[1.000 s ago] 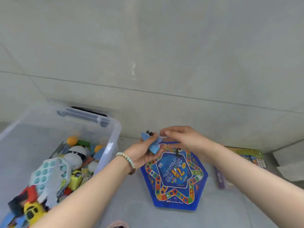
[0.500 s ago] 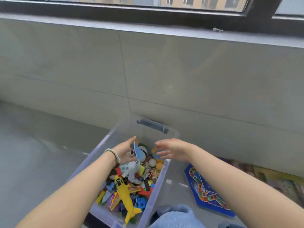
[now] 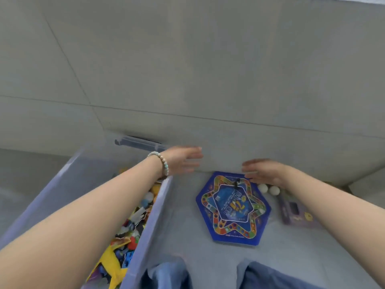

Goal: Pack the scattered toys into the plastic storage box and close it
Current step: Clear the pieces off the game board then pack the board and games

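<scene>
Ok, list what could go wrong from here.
1. The left hand and right hand are open by the board; lifting it tilted could tip off the black piece on it.
2. The right hand could knock the balls rolling.
3. The box looks full; the board may stop it closing.

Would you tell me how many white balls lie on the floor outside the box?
2: one ball beside the game board, near the right hand; the second ball right of it. The hand may hide more.

Head view, steeply down, close.
</scene>
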